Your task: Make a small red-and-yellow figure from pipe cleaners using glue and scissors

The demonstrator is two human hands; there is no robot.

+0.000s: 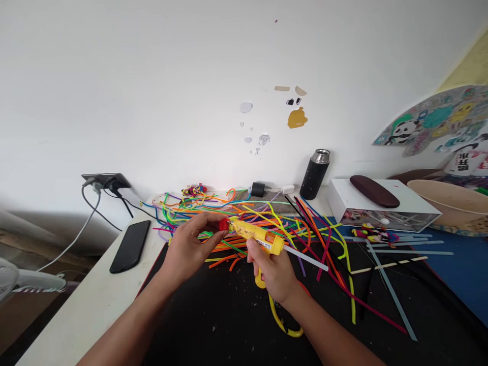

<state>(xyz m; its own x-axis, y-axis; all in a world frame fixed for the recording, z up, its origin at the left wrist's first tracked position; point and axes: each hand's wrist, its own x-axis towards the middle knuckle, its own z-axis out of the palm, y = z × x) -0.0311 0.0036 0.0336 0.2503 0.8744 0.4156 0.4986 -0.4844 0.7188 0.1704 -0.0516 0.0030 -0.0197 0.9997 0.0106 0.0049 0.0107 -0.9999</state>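
Pinching a small red piece (223, 224) in the left hand (193, 245), perhaps touching the tip of a yellow glue gun (247, 230) clasped by its handle in the right hand (275, 272), near bright pipe cleaners (225, 247).

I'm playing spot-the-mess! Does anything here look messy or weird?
Yes: the pipe cleaners lie in a jumbled tangle, some straggling across the black mat. The yellow hot glue gun has brownish smudges near its nozzle, so it looks dirty.
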